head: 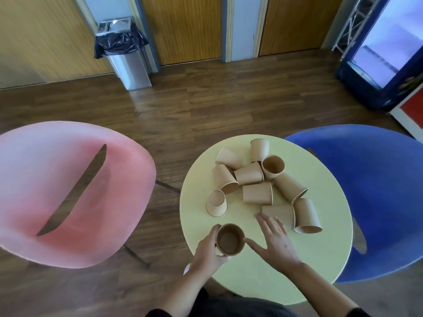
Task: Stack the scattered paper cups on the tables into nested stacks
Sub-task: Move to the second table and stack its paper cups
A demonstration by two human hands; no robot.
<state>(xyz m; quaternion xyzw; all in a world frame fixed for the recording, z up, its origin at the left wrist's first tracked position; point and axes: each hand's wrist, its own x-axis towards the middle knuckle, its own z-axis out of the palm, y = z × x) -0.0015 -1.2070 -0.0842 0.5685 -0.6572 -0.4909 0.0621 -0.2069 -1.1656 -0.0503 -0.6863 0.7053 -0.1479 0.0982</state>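
One upright brown paper cup (230,239), gripped in my left hand (209,245) as a stack base, waits on the round pale-yellow table (251,266) while my right hand (275,242), fingers spread flat, reaches toward the tumbled brown paper cups (257,192).

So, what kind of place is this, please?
Probably a break area or lounge in an office or public building. A small round table stands between bright moulded chairs, a steel bin with a black liner waits by wooden doors, and a drinks fridge is at right.
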